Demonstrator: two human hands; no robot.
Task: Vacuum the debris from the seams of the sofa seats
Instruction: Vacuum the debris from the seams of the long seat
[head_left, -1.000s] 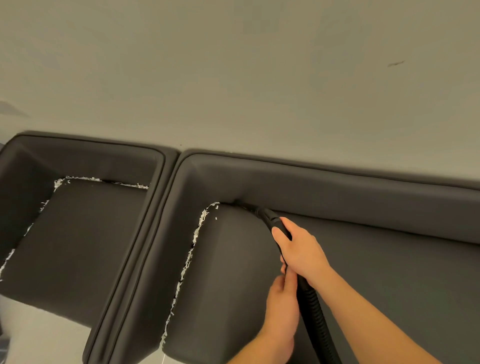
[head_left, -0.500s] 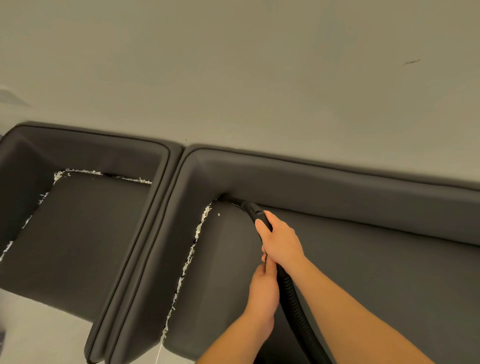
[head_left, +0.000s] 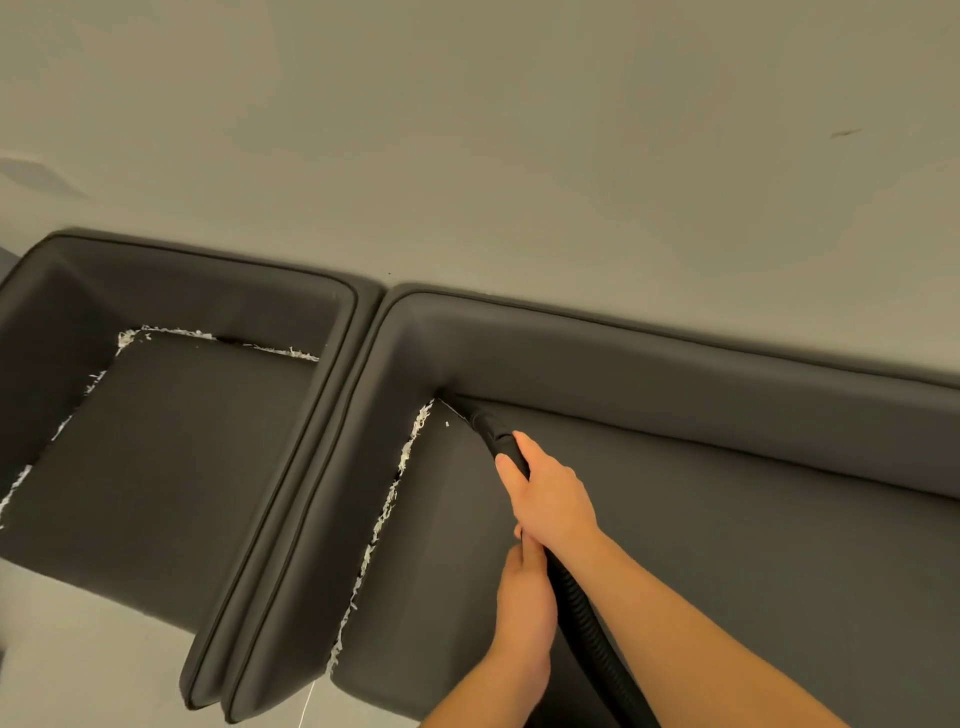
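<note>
A black vacuum nozzle (head_left: 485, 422) points into the back left corner of the dark grey sofa seat (head_left: 701, 545). My right hand (head_left: 548, 493) grips the nozzle's handle from above. Just behind it, my left hand (head_left: 524, 597) holds the ribbed black hose (head_left: 587, 629), which runs down to the bottom edge. White shredded debris (head_left: 387, 514) lines the seam along this seat's left side. The back seam to the right of the nozzle shows no debris. A single white fleck (head_left: 445, 424) lies on the seat near the corner.
A second dark grey armchair seat (head_left: 156, 467) stands to the left, with white debris (head_left: 171, 332) along its back and left seams. A pale wall (head_left: 519, 156) rises behind both sofas. Light floor (head_left: 78, 660) shows at the lower left.
The nozzle and both hands have slid left along the back seam into the seat's corner. The view has shifted slightly.
</note>
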